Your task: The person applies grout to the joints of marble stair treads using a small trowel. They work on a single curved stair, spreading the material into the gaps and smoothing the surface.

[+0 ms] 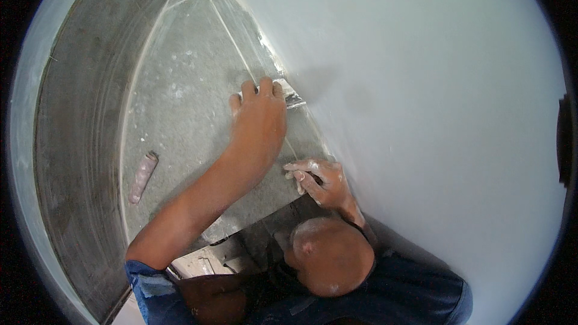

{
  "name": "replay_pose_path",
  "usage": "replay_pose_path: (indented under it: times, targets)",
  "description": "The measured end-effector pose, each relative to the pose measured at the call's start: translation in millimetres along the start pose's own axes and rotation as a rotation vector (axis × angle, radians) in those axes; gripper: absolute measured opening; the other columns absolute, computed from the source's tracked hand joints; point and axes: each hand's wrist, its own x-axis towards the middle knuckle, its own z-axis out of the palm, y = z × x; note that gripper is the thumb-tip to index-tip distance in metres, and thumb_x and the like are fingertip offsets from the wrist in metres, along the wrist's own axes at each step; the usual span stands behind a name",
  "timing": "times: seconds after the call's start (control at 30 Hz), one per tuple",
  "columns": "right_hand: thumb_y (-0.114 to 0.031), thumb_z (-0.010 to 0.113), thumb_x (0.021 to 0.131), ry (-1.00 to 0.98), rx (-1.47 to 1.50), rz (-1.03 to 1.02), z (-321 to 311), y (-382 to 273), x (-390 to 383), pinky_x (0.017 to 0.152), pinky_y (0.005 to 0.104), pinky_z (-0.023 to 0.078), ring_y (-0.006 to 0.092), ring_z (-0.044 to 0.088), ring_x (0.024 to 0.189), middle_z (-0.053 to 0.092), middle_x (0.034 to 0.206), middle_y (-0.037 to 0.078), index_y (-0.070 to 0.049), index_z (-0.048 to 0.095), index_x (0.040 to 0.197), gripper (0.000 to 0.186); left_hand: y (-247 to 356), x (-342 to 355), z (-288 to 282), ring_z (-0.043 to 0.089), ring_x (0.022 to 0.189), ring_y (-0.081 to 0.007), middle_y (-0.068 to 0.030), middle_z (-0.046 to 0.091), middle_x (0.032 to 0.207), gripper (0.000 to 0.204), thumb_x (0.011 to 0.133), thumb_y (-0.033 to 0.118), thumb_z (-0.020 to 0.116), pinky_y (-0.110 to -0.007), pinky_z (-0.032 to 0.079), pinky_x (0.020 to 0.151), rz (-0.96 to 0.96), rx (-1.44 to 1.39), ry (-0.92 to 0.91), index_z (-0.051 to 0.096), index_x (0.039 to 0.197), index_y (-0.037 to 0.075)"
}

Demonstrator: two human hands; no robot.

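Note:
My left hand [259,105] reaches across from the lower left, with its fingers bent over a flat scraper blade [291,92] smeared with white. The blade lies where the grey floor [180,120] meets the pale wall [421,84]. The hand covers the rest of the tool. Closer to me, my right hand [322,180] is beside the foot of the wall. White paste coats its fingers, which are curled toward the thumb. Whether something small is pinched in them cannot be made out.
A dusty pinkish cylinder [143,177] lies on the floor at the left. Beyond it curves a dark grey band [78,126] streaked with pale lines. White lines and smears mark the floor's edges. My bent knee [331,256] sticks up close below my right hand.

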Motion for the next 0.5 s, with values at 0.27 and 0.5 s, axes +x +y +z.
replay_pose_path:
  times: [0.27, 0.5]
  targets:
    - [-0.018, 0.057, 0.092, 0.028, 0.044, -0.04, 2.4, 1.6, -1.6, 0.056, 0.0273, 0.049, 0.0133, 0.058, 0.055, 0.069, 0.085, 0.009, -0.004, 0.065, 0.108, 0.022, -8.5, -1.5, 2.0, 0.051, 0.105, -0.0261, -0.0088, 0.054, 0.11, 0.026, 0.084, 0.01, 0.055, -0.042, 0.043, 0.09, 0.031, -0.002, 0.046, 0.059, 0.109, 0.003]
    - [-0.017, 0.056, 0.092, 0.017, 0.024, 0.017, 1.7, -2.5, -0.2, 0.055, 0.0276, 0.049, 0.013, 0.058, 0.054, 0.069, 0.085, 0.009, -0.003, 0.066, 0.105, 0.022, -13.4, 7.6, 2.4, 0.051, 0.104, -0.0261, -0.0101, 0.053, 0.111, 0.025, 0.085, 0.01, 0.055, -0.042, 0.042, 0.09, 0.049, -0.033, 0.065, 0.061, 0.107, 0.003]
